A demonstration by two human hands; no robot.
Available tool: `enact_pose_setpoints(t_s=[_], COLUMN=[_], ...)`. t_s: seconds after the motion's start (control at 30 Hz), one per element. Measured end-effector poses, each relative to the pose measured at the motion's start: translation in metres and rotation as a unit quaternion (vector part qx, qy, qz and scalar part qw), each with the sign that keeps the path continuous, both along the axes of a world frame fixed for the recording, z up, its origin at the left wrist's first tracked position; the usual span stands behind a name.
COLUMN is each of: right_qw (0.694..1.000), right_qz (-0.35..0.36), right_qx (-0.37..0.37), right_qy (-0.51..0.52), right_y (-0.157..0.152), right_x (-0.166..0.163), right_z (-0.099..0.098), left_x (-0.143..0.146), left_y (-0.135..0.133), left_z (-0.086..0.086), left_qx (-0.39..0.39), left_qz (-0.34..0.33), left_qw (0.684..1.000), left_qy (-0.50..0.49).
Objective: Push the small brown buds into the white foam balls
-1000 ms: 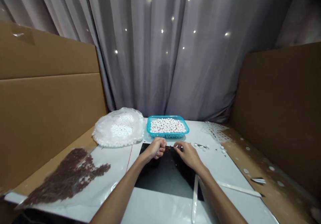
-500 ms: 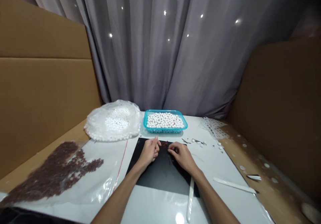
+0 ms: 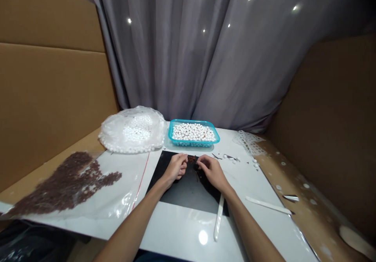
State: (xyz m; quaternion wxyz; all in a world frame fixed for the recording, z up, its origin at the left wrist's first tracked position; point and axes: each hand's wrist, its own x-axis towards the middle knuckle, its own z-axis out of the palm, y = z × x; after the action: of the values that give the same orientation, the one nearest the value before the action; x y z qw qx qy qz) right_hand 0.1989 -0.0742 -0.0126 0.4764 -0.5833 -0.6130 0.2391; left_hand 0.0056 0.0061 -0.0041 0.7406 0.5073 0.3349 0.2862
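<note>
My left hand point(image 3: 177, 167) is curled closed above the far part of a black mat point(image 3: 185, 191); anything inside its fingers is hidden. Across a small gap, my right hand point(image 3: 210, 170) pinches thumb against fingertips. A thin dark strand hangs just below that pinch, but what it is and whether the fingers grip it is too small to make out. Between the two hands lies a small heap of reddish-brown bits point(image 3: 192, 159) on the mat. Behind them stands a turquoise plastic tray point(image 3: 194, 141) filled with round white beads.
Left of the tray sits a clear bag of white beads point(image 3: 133, 132). A flat clear bag of brown bits point(image 3: 64, 183) covers the left side. Small tools point(image 3: 231, 158) and loose beads lie right of the mat. Two white-handled tools point(image 3: 219, 219) rest nearer, and lace point(image 3: 249, 141) behind.
The camera view has tilted down, so the table sits higher in view. My left hand's fingers have curled in more, and its gap to my right hand is slightly narrower.
</note>
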Motion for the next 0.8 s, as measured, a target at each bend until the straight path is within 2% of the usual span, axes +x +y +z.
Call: enact_pose_setpoints(t_s=[0.1,0.2,0.53,0.8], right_qw=[0.987,0.973,0.974,0.967], right_qz=[0.024,0.022,0.014,0.047], right_qx=[-0.011,-0.009,0.024,0.016], right_qy=[0.156,0.228,0.223,0.248], right_y=[0.0,-0.001,-0.005,-0.005], right_x=[0.0,-0.001,-0.004,-0.007], right_z=[0.003,0.005,0.019,0.016], left_x=[0.001,0.003,0.006,0.007], left_y=[-0.004,-0.008,-0.023,-0.024], left_z=[0.0,-0.002,0.005,0.006], left_qx=[0.004,-0.008,-0.03,-0.08], left_qz=[-0.025,-0.055,-0.099,-0.112], left_qw=[1.0,0.998,0.994,0.988], left_qy=[-0.015,-0.022,-0.045,-0.077])
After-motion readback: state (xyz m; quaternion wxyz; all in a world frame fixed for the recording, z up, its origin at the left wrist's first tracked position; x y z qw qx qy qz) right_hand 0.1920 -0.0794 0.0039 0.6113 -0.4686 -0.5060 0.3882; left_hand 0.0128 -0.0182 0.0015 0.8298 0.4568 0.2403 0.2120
